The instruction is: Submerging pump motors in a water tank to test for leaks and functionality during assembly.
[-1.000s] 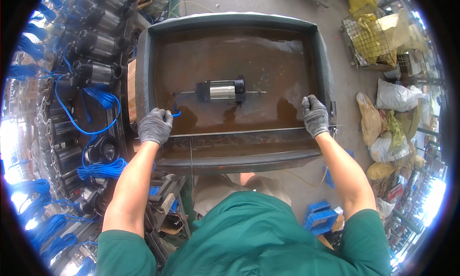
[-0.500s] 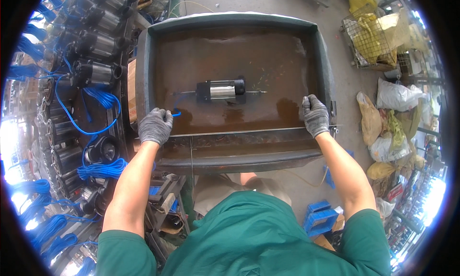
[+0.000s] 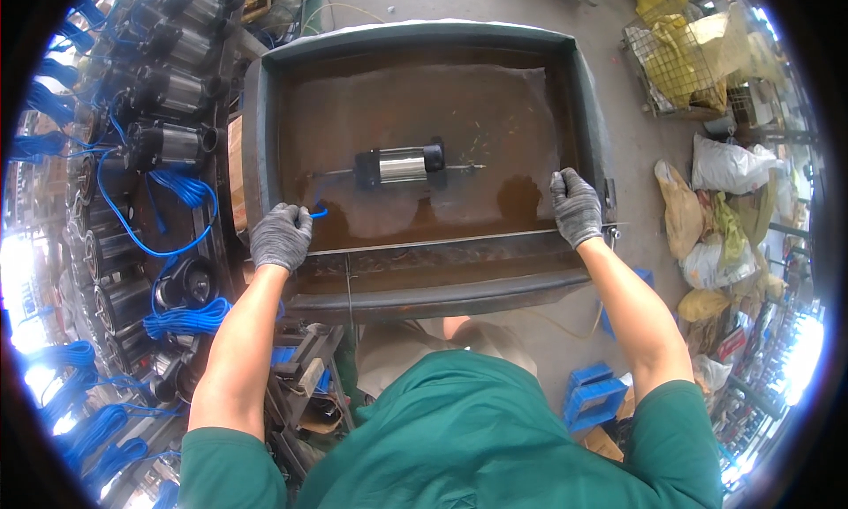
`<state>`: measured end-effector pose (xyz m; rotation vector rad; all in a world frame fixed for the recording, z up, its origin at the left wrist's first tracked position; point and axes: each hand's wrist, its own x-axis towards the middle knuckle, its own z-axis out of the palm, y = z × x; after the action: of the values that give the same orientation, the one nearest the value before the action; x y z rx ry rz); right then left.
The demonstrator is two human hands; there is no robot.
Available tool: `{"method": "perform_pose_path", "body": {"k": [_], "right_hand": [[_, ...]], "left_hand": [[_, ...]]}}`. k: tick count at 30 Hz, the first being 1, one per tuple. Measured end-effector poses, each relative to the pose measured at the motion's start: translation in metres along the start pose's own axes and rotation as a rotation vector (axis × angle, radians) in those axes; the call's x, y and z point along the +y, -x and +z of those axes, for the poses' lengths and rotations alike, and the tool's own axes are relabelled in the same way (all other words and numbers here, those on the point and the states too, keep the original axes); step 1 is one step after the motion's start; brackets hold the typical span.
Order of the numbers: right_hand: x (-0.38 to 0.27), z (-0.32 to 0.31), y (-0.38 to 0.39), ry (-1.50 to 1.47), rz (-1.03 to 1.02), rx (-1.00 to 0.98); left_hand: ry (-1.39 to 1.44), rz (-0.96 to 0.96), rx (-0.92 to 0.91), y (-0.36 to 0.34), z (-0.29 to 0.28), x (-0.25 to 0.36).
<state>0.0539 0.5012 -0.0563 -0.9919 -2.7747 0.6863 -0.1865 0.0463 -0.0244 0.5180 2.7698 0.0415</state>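
Observation:
A silver-and-black motor or pump body (image 3: 402,165) lies on its side, partly sunk in brown liquid inside a dark tank (image 3: 597,112). Thin rods stick out from both its ends. My left hand (image 3: 281,236), in a grey knit glove, is closed at the tank's left side, with the end of a blue cable (image 3: 319,213) poking out past its fingers. Gloved in grey too, my right hand (image 3: 578,208) is curled at the right wall. Whatever it grips is hidden by its fingers.
A thin metal bar (image 3: 459,242) crosses the tank's near part. Rows of motors (image 3: 168,144) with blue cable coils (image 3: 187,316) stand at left. At right are a wire basket (image 3: 676,63), filled sacks (image 3: 729,175) and blue crates (image 3: 594,399).
The whole view has shifted slightly left. The motor seems a little deeper, its lower black parts and the blue cable hazier in the liquid. Both hands remain closed at the tank sides.

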Motion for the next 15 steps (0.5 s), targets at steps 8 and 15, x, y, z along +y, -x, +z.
{"method": "perform_pose_path", "body": {"k": [8, 15], "right_hand": [[0.0026, 0.0012, -0.0008, 0.018, 0.017, -0.008], [0.0018, 0.0011, -0.001, 0.023, 0.008, -0.008]], "left_hand": [[0.006, 0.016, 0.009, -0.0008, 0.0027, -0.0021], [-0.005, 0.014, 0.01, -0.0004, 0.0013, -0.0012]]}}
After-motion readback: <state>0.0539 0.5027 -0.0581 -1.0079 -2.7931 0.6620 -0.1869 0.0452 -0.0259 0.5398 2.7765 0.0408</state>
